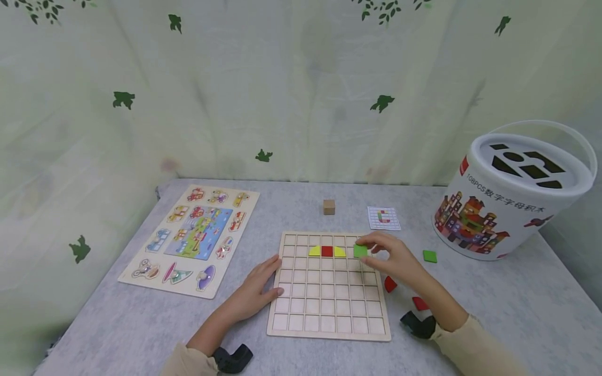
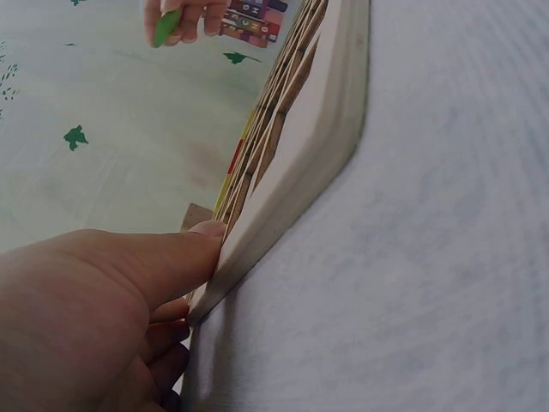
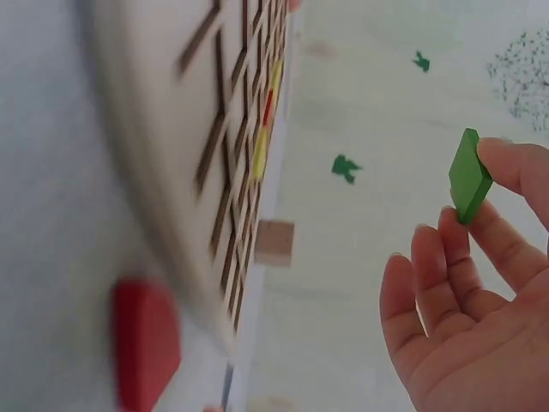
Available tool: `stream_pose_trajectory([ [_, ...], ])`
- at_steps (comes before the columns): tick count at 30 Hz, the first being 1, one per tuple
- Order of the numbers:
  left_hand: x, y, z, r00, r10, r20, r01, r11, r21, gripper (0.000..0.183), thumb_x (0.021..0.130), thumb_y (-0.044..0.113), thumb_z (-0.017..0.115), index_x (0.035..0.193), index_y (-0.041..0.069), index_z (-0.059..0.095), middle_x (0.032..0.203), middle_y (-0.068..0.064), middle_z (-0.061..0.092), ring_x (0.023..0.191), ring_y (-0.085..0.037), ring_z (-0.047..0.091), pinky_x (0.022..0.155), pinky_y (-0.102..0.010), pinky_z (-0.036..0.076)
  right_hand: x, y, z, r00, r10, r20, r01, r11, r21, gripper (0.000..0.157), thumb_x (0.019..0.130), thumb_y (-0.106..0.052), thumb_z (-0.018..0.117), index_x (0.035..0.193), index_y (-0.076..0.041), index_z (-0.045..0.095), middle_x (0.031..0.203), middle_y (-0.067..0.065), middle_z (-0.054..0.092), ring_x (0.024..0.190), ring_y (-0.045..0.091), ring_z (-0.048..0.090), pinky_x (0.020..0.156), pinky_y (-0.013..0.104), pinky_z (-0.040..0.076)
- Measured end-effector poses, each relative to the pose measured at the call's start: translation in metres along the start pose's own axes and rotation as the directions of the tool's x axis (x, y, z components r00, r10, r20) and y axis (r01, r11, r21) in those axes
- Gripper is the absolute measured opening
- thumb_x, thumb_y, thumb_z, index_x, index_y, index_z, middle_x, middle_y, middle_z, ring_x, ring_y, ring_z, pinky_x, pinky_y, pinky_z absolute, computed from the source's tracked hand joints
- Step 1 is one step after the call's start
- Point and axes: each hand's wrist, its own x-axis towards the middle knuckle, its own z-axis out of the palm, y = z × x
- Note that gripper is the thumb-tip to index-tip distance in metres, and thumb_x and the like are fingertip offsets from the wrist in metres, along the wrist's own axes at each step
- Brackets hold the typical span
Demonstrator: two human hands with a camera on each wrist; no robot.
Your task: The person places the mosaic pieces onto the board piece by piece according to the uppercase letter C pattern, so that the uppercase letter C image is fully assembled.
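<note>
My right hand (image 1: 390, 256) pinches a green square tile (image 3: 469, 176) between thumb and index finger, over the upper right of a wooden grid board (image 1: 328, 309). In the right wrist view the tile is lifted clear of the board, its other fingers spread beneath. One row of the grid holds a red square tile (image 1: 326, 251) between two yellow tiles with a curved side, the left one (image 1: 314, 251) and the right one (image 1: 339, 252). My left hand (image 1: 256, 287) rests along the board's left edge, its thumb (image 2: 193, 257) touching the rim.
Right of the board lie two red curved tiles (image 1: 390, 284) and another green square (image 1: 430, 256). Behind it are a wooden cube (image 1: 328, 207) and a pattern card (image 1: 383, 218). A white bucket (image 1: 527, 206) stands at the right; a knobbed picture puzzle (image 1: 185, 287) lies left.
</note>
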Motion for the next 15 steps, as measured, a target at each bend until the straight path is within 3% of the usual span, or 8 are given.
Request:
stream_pose_trajectory([
  [8,0.0,0.001,0.0,1.0,0.001,-0.003,-0.001,1.0,0.004,0.065,0.087,0.017,0.061,0.14,0.002,0.027,0.147,-0.011,0.019,0.133,-0.03,0.015,0.101,-0.051,0.019,0.033,-0.007,0.03,0.999,-0.024,0.026,0.021,0.992,0.123,0.031,0.08,-0.017,0.069,0.109,-0.006,0.062,0.104,0.002,0.059,0.09,0.019,0.054,0.077,0.034,0.047],
  [15,0.001,0.001,0.0,0.999,0.03,-0.021,-0.029,1.0,0.003,0.064,0.086,0.016,0.062,0.138,-0.001,0.03,0.145,-0.015,0.022,0.131,-0.034,0.017,0.1,-0.052,0.02,0.044,-0.003,0.054,0.997,0.029,0.077,-0.037,0.993,0.11,0.029,0.079,-0.014,0.07,0.105,-0.006,0.063,0.099,0.001,0.059,0.086,0.018,0.055,0.075,0.031,0.047],
])
